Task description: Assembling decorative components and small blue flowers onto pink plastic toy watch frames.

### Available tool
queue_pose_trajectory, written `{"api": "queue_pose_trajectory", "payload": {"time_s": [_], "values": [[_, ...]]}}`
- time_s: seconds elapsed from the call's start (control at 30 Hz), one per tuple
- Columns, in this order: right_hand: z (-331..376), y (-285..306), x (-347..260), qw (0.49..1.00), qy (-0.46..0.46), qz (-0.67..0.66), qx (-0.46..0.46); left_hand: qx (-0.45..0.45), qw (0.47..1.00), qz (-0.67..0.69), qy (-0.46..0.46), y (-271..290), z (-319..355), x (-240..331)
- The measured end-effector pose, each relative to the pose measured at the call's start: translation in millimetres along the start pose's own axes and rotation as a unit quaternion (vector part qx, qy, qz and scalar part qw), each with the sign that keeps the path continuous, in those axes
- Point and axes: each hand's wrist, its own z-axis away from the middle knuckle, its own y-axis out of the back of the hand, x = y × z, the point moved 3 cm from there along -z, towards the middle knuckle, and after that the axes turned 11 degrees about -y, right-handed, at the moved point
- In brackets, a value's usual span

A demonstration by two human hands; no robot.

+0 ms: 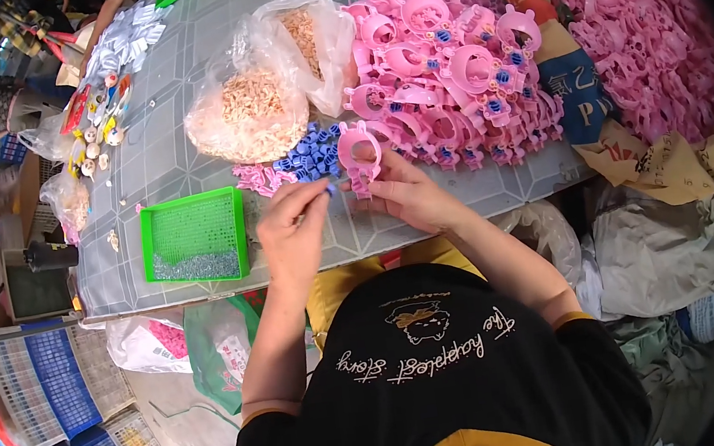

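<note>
Between the fingers of my right hand [411,194] is a pink plastic part [360,149] with a round ring and small ears, held upright over the table's near edge. My left hand [293,222] pinches a small blue plastic piece [331,189] just left of the pink part, apart from it. Right beyond my left hand lies a heap of small blue pieces [313,153], with little pink pieces [261,178] beside it. A large pile of pink ringed parts [445,69], many with blue pieces in them, rises beyond my right hand.
A green tray [241,233] with small shiny bits stands left of my hands. Two clear bags of beige pieces [250,111] lie farther back. A big sack of pink parts [632,29] stands at the right. White pieces [125,42] and small figures [104,120] lie far left.
</note>
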Motion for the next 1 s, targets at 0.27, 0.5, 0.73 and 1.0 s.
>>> {"api": "queue_pose_trajectory", "payload": {"time_s": [0.27,0.5,0.73,1.0], "values": [[2.9,6.6,-7.2,0.999,0.041,0.005,-0.017,0.01,0.995,0.103,0.008,-40.9,-4.7,12.6],[-2.5,2.5,-8.7,0.998,0.058,0.017,-0.023,0.013,0.999,0.023,-0.034,-43.3,-13.1,21.3],[-4.0,6.7,-4.2,0.998,0.035,0.054,-0.001,0.035,0.998,0.004,0.051,-47.5,-14.8,3.0],[-2.0,1.3,-7.6,0.997,-0.049,0.032,-0.044,0.114,0.98,-0.155,-0.05,18.0,-128.5,-60.3]]}}
